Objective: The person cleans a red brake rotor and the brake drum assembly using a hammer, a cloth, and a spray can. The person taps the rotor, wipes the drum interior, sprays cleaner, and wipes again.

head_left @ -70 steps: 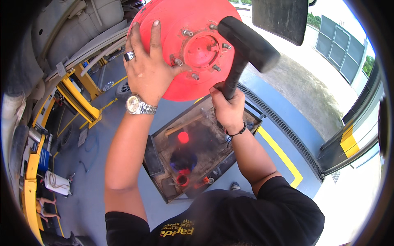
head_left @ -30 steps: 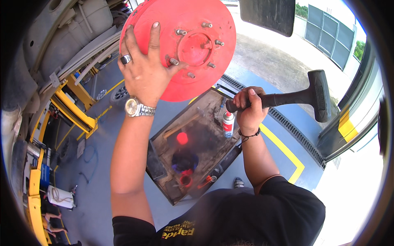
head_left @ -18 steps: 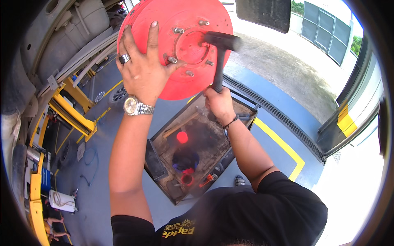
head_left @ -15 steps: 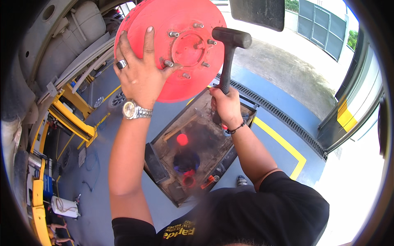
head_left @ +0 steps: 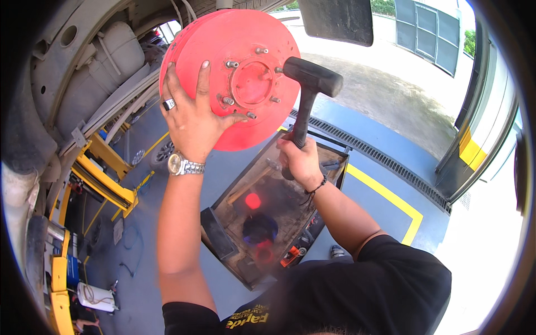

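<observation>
A red brake drum (head_left: 245, 131) hangs at the top centre, wheel studs standing out around its raised hub ring. My left hand (head_left: 192, 120) lies against its left face, fingers spread and thumb reaching toward the lower studs. A ring and a metal watch are on that hand and wrist. In my right hand (head_left: 301, 162) is a black mallet (head_left: 314, 77), gripped by the handle with its head up. One end of the mallet head overlaps the drum's right edge in view, near a stud; I cannot tell whether they touch.
Below my hands stands a tool cart (head_left: 229, 190) with a dark, dirty top, holding a round dark container (head_left: 260, 229) and loose tools. Vehicle underbody parts (head_left: 117, 50) fill the upper left. Yellow lift arms (head_left: 106, 181) are at left. A drain grate (head_left: 368, 159) crosses the blue floor.
The whole view has shifted a little, so the drum sits lower in it. The mallet head has tilted and come down slightly. My left hand stays on the drum.
</observation>
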{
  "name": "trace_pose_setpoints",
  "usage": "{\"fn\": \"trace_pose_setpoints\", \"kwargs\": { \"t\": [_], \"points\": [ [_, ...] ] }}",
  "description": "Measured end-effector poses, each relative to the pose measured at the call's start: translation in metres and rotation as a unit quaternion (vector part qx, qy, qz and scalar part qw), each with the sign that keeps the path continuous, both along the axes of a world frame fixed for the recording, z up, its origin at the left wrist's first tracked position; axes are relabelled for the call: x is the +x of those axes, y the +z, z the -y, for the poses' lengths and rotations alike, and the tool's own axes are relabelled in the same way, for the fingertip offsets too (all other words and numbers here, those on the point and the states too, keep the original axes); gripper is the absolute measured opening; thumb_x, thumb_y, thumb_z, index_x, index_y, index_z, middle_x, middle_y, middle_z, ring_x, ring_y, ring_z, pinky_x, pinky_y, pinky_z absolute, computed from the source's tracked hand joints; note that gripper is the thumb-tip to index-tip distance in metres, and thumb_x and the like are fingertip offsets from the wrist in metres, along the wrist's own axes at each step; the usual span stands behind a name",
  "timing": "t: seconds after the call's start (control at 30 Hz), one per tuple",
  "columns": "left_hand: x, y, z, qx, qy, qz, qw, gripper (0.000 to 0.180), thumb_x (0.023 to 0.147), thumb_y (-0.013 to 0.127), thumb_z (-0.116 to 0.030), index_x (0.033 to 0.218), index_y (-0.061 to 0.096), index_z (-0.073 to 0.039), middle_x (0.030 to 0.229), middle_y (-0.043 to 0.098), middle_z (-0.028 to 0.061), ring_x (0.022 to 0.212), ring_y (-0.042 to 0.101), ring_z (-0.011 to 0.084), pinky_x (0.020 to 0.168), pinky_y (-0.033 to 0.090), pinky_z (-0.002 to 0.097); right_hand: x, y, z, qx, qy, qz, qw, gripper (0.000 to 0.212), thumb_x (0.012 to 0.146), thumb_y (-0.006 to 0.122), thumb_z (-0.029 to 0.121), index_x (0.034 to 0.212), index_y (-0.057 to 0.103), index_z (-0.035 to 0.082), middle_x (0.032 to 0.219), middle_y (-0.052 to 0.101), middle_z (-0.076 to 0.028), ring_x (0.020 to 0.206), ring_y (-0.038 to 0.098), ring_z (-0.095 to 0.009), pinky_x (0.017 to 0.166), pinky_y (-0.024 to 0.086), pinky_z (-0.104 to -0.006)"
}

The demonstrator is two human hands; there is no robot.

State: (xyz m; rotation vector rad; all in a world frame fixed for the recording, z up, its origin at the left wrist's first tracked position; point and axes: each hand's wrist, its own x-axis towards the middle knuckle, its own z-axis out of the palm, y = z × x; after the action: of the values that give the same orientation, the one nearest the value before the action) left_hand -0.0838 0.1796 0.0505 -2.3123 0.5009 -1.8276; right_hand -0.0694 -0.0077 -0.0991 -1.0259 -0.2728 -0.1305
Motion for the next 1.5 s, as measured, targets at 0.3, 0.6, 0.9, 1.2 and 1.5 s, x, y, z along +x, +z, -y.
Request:
{"fn": "trace_pose_setpoints", "kwargs": {
  "t": [0.3,0.6,0.9,1.2,1.5],
  "points": [
    [0.024,-0.007,-0.013,0.001,-0.142,0.066,0.988,0.083,0.089,0.039,-0.074,0.15,0.038,-0.019,0.144,0.036,0.0326,0.125,0.044,0.05,0.101,0.038,0.0589,0.037,-0.038,0.01,-0.313,-0.085,-0.039,0.945,0.016,0.083,0.066,0.011,0.088,0.066,-0.004,0.066,0.063,-0.013,0.065,0.06,-0.016,0.065,0.049,-0.0336],
    [0.024,-0.012,-0.017,-0.027,-0.203,0.071,0.976,0.08,0.095,0.032,-0.069,0.149,0.038,-0.01,0.142,0.041,0.031,0.127,0.046,0.0483,0.101,0.038,0.0557,0.021,-0.048,-0.005,-0.338,-0.102,0.078,0.932,0.014,0.081,0.067,0.007,0.091,0.067,-0.002,0.077,0.069,-0.016,0.065,0.063,-0.02,0.065,0.05,-0.0362],
    [0.027,-0.005,-0.024,-0.018,-0.217,0.079,0.973,0.081,0.096,0.031,-0.068,0.147,0.04,-0.006,0.141,0.043,0.0303,0.126,0.047,0.0486,0.101,0.04,0.0554,0.009,-0.048,-0.009,-0.217,-0.146,0.067,0.963,0.019,0.084,0.066,0.013,0.081,0.065,-0.005,0.063,0.063,-0.012,0.061,0.06,-0.017,0.06,0.048,-0.0349],
    [0.026,0.003,-0.018,-0.002,-0.2,0.083,0.976,0.078,0.1,0.026,-0.06,0.147,0.034,0.002,0.142,0.044,0.0293,0.131,0.045,0.045,0.108,0.037,0.0503,0.016,-0.079,-0.025,-0.097,-0.189,0.111,0.971,0.021,0.085,0.064,0.016,0.086,0.064,-0.005,0.068,0.062,-0.014,0.068,0.061,-0.016,0.066,0.049,-0.0349],
    [0.017,-0.01,-0.004,0.034,-0.084,0.106,0.99,0.076,0.08,0.063,-0.065,0.141,0.05,-0.022,0.143,0.045,0.0212,0.129,0.046,0.0401,0.104,0.034,0.0565,0.011,-0.07,0.026,-0.044,-0.188,0.165,0.967,0.003,0.086,0.064,0.002,0.087,0.064,-0.001,0.076,0.064,-0.005,0.068,0.058,-0.013,0.064,0.048,-0.0301]
  ]
}}
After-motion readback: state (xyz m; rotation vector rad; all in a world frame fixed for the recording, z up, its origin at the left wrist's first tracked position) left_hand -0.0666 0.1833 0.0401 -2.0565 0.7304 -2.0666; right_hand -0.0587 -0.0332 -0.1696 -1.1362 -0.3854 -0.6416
